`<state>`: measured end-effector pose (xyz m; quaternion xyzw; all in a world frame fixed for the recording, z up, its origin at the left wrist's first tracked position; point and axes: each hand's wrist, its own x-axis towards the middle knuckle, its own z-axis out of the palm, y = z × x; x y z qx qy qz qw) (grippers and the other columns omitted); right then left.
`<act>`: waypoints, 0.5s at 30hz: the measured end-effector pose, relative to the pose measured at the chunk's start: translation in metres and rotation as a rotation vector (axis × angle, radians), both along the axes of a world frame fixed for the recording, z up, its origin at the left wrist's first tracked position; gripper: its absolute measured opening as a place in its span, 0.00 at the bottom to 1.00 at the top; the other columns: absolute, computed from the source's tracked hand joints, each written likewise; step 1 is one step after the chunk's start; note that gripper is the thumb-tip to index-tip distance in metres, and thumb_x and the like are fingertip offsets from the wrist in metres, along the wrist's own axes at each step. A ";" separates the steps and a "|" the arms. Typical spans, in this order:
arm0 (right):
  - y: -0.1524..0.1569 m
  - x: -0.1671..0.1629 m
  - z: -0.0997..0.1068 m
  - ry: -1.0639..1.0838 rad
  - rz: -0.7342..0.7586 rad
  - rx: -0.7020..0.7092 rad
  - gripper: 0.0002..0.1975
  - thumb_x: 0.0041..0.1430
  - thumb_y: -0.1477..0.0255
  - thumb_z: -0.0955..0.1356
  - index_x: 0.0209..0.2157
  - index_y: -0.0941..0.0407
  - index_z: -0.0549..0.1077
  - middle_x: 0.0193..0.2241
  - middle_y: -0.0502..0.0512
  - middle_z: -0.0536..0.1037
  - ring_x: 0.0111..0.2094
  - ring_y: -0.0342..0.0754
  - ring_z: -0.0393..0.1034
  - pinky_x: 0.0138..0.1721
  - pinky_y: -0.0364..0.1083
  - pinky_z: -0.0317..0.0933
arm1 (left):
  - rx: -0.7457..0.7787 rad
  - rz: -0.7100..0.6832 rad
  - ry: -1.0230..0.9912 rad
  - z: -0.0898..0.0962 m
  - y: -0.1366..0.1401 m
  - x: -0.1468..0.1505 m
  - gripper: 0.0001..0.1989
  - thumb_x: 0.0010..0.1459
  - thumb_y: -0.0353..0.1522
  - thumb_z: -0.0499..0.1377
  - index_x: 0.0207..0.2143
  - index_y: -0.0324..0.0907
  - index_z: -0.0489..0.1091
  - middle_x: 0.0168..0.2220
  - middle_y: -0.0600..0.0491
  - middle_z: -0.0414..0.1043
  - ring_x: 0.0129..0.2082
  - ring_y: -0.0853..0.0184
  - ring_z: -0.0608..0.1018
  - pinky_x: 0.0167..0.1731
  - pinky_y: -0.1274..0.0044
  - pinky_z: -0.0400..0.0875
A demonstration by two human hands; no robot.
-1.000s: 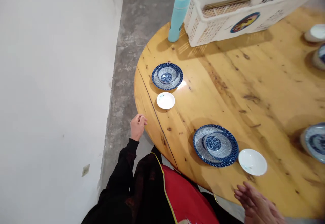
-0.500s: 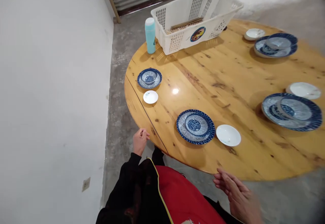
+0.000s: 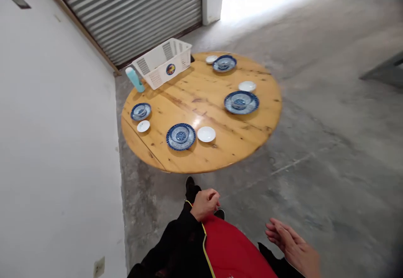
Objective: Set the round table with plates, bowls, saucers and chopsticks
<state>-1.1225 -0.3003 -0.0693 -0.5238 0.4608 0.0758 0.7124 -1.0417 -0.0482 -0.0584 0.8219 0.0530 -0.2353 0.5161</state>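
Blue plates [image 3: 181,147] beyond both hands [image 3: 205,204] [image 3: 292,246]

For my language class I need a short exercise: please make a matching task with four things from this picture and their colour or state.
Column 1
1. Bottle
2. Basket
3. Nearest plate
4. Right hand

Column 2
A. Blue and white, with a bowl on it
B. No object visible in it
C. White, with openwork sides
D. Light blue, with a white top

Right pairs: 1-D, 2-C, 3-A, 4-B
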 end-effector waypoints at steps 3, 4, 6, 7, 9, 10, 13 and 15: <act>-0.017 -0.007 -0.001 -0.031 -0.065 0.013 0.26 0.28 0.56 0.79 0.30 0.58 0.79 0.25 0.55 0.81 0.23 0.48 0.75 0.24 0.42 0.72 | 0.158 -0.235 -0.130 0.017 -0.033 0.009 0.11 0.62 0.34 0.51 0.32 0.42 0.71 0.27 0.56 0.77 0.25 0.71 0.77 0.32 0.80 0.67; -0.020 -0.005 -0.002 -0.046 -0.070 0.022 0.27 0.28 0.56 0.79 0.30 0.58 0.79 0.24 0.55 0.81 0.23 0.48 0.75 0.24 0.43 0.72 | 0.202 -0.264 -0.153 0.022 -0.042 0.014 0.11 0.62 0.33 0.51 0.33 0.43 0.72 0.28 0.56 0.78 0.26 0.71 0.78 0.33 0.80 0.67; -0.023 0.004 -0.003 -0.075 -0.064 0.035 0.27 0.28 0.55 0.79 0.30 0.58 0.79 0.24 0.55 0.80 0.23 0.49 0.74 0.24 0.44 0.71 | 0.246 -0.304 -0.158 0.029 -0.060 0.025 0.11 0.63 0.33 0.51 0.35 0.43 0.73 0.29 0.56 0.78 0.27 0.70 0.78 0.32 0.81 0.67; -0.025 0.010 -0.003 -0.086 -0.056 0.033 0.27 0.28 0.54 0.79 0.30 0.58 0.78 0.24 0.55 0.80 0.22 0.49 0.74 0.23 0.44 0.71 | 0.258 -0.324 -0.158 0.030 -0.069 0.031 0.11 0.63 0.33 0.51 0.35 0.43 0.73 0.29 0.56 0.78 0.27 0.70 0.78 0.32 0.81 0.67; -0.031 0.024 -0.005 -0.102 -0.031 0.013 0.28 0.29 0.53 0.78 0.31 0.58 0.78 0.24 0.55 0.80 0.23 0.49 0.74 0.24 0.44 0.71 | 0.281 -0.372 -0.166 0.029 -0.088 0.044 0.11 0.63 0.32 0.51 0.34 0.43 0.73 0.28 0.56 0.78 0.29 0.70 0.79 0.32 0.81 0.66; -0.037 0.031 -0.006 -0.104 -0.019 -0.001 0.28 0.30 0.52 0.78 0.31 0.58 0.79 0.24 0.55 0.80 0.23 0.49 0.74 0.25 0.44 0.71 | 0.289 -0.401 -0.167 0.027 -0.099 0.052 0.11 0.63 0.32 0.51 0.34 0.43 0.74 0.28 0.56 0.78 0.29 0.70 0.79 0.33 0.81 0.66; -0.071 0.052 -0.009 -0.068 -0.007 -0.040 0.29 0.31 0.51 0.77 0.32 0.57 0.78 0.25 0.55 0.81 0.25 0.50 0.75 0.27 0.45 0.73 | 0.296 -0.469 -0.150 0.018 -0.135 0.084 0.11 0.63 0.31 0.51 0.35 0.43 0.74 0.28 0.56 0.78 0.29 0.70 0.79 0.32 0.81 0.66; -0.105 0.064 -0.012 -0.024 0.002 -0.022 0.30 0.29 0.51 0.77 0.32 0.56 0.78 0.26 0.57 0.81 0.27 0.53 0.77 0.29 0.47 0.74 | 0.303 -0.497 -0.146 0.014 -0.162 0.110 0.12 0.63 0.32 0.51 0.36 0.44 0.75 0.30 0.56 0.79 0.30 0.69 0.79 0.32 0.80 0.66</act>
